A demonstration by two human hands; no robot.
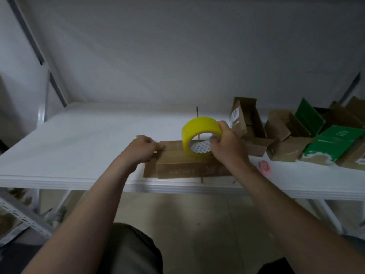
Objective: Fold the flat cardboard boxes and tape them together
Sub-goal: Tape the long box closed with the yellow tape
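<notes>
A folded brown cardboard box (183, 165) lies near the front edge of the white table (83, 139). My right hand (227, 145) grips a yellow roll of tape (198, 133), held upright on the box's top. My left hand (143, 148) sits at the box's left end with fingers curled, pinching at the top left corner; whether a tape end is between them is too blurred to tell.
Several opened brown boxes (248, 125) and green boxes (331, 143) crowd the table's right side. A small pink object (264, 166) lies on the table right of my right wrist. A metal shelf (21, 212) stands at the lower left.
</notes>
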